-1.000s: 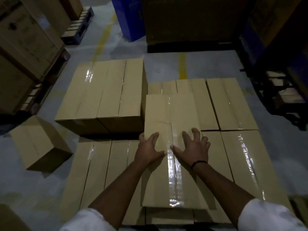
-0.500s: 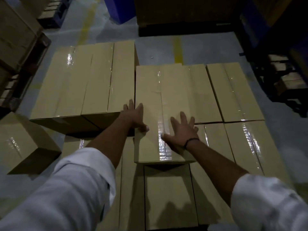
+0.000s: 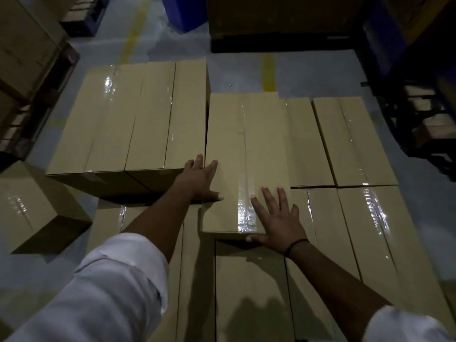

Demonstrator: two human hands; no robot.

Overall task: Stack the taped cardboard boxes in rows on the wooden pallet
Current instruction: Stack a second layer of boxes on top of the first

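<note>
Box position: I see the taped box (image 3: 246,156) at frame centre, atop the lower layer (image 3: 357,144).
Long axis: lower frame to upper frame, tape seam along it.
Left edge: just beside the raised stack (image 3: 128,119), narrow gap.
Right edge: open room over that layer.
Contact L: the left hand (image 3: 199,178), fingers straight, lies flat on the box's near left corner.
Contact R: the right hand (image 3: 276,218), fingers spread flat on top, thumb over the near edge.

Two hands are showing: the left hand (image 3: 198,180) and the right hand (image 3: 277,219). Three taped boxes (image 3: 98,122) (image 3: 167,114) (image 3: 246,144) are sitting on the upper layer. One loose box (image 3: 32,206) is lying on the floor (image 3: 234,70). Two yellow stripes (image 3: 135,33) (image 3: 269,71) are running across it. The lower-layer boxes (image 3: 355,141) are lying too overlapped for counting. One wristband (image 3: 296,245) is circling the right wrist.
</note>
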